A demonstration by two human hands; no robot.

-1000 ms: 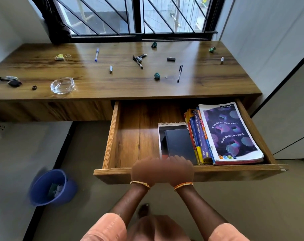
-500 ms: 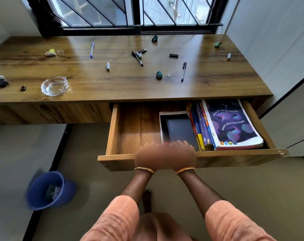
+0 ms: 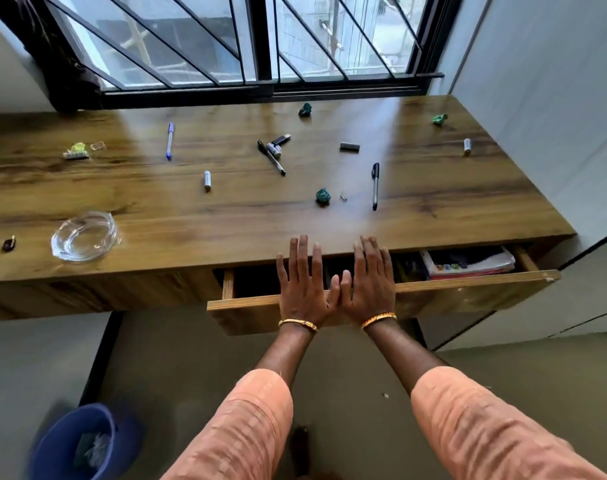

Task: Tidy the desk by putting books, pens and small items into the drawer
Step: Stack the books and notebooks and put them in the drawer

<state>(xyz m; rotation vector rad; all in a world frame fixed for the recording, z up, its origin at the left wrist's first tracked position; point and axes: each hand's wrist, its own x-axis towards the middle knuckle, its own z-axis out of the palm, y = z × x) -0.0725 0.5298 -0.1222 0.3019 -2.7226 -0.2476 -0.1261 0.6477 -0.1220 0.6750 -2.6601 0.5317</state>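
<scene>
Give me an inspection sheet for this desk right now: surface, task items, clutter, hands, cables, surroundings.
Surface: wooden desk, glossy, items scattered on it.
Job's things: drawer nearly closed, a book showing inside at its right end; blue pen, black pen and another pen lie on the desk.
Clutter: glass ashtray, crumpled green paper balls, small batteries.
Hands: left hand and right hand flat, fingers straight, on the drawer front.
Cables: nothing seen.
Surroundings: barred window behind the desk, blue bin on the floor.
</scene>
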